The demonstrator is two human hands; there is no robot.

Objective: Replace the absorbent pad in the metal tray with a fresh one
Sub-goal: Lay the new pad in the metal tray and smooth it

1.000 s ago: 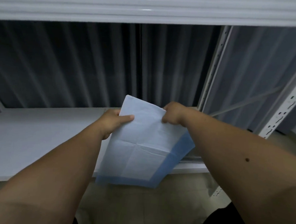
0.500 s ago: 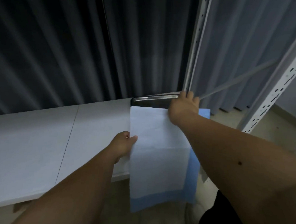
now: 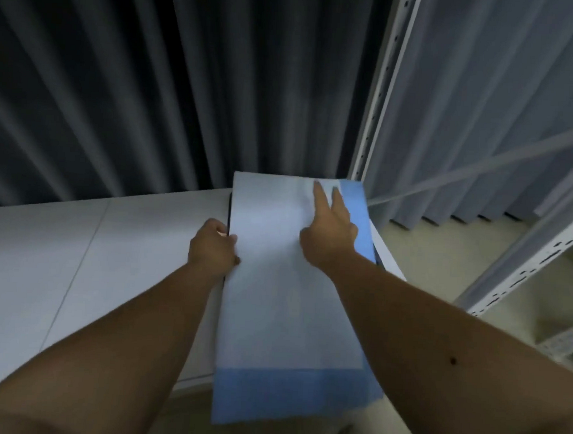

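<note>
Grey shelf (image 3: pixel 77 255), dark curtain (image 3: pixel 153 77) behind. Fresh pad (image 3: pixel 274 299) at frame center, draped over tray (barely visible), near end overhanging. Left hand (image 3: pixel 214 246) pinching pad's left edge; right hand (image 3: pixel 330 232) flat, fingers straight, pressing. Best smooth outward w/ right, tuck edges, pull overhang in.

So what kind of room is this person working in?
Probably a storeroom or lab back room, though I can't be sure. There's a white shelf board on slotted metal racking uprights, and dark pleated curtains behind. Both hands spread a blue-edged absorbent pad on the shelf.
</note>
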